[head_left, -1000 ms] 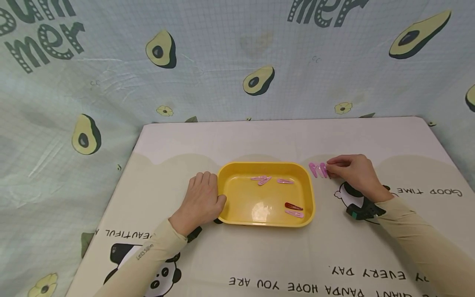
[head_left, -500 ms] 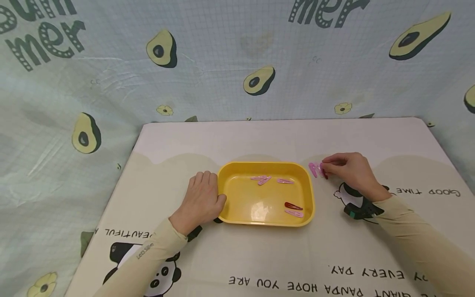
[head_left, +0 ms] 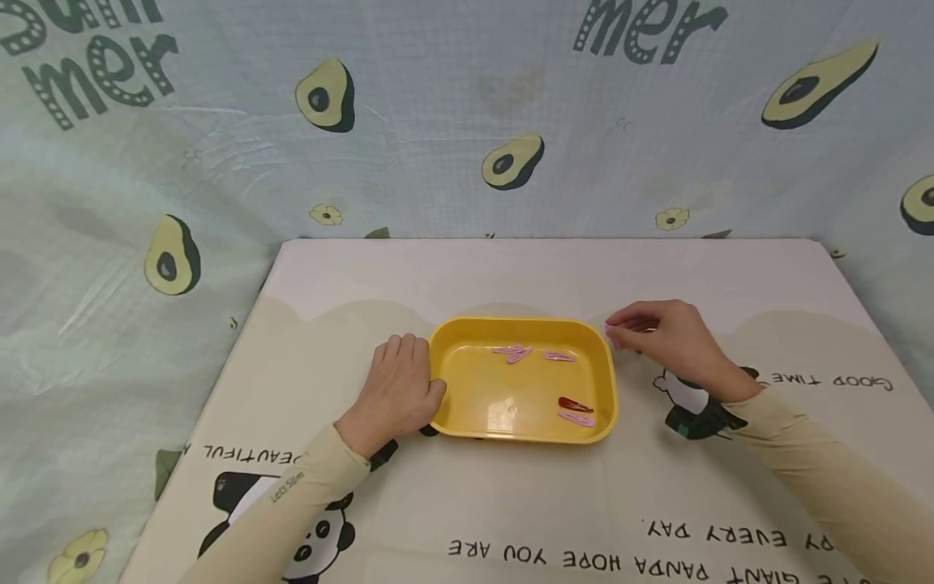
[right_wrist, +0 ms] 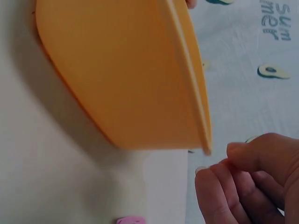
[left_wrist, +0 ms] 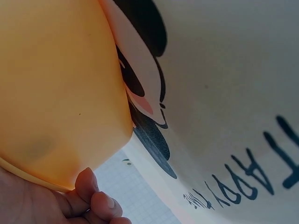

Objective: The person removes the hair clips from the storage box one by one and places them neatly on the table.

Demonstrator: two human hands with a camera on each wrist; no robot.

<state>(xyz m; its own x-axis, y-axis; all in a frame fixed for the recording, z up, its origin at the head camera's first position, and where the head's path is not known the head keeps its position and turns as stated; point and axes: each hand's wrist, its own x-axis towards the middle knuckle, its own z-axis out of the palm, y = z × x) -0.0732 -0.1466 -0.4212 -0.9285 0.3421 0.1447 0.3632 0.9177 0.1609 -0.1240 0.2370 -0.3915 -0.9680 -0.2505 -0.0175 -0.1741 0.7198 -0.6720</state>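
Observation:
My left hand [head_left: 397, 389] grips the left rim of a yellow plastic tray [head_left: 609, 422]; its curled fingers [left_wrist: 88, 179] show beneath the tray's edge in the left wrist view. Inside the tray lie several pink snap hair clips [head_left: 559, 356] and a dark red hair clip [head_left: 576, 404]. Just beyond the tray's right side, my right hand [head_left: 667, 332] is low over the table, thumb and fingertips together, covering most of the clips there. A pink clip [right_wrist: 131, 220] lies on the table in the right wrist view. Whether the right fingertips hold a clip is hidden.
A table with a panda-print cloth [head_left: 511, 495] bears the tray. Behind it and at the left hangs an avocado-print curtain [head_left: 409, 122]. The tray's right wall stands close to the right fingertips.
My right hand has slid left along the clips towards the tray, now covering those seen before. The left hand and tray have stayed in place. The head view has tilted slightly.

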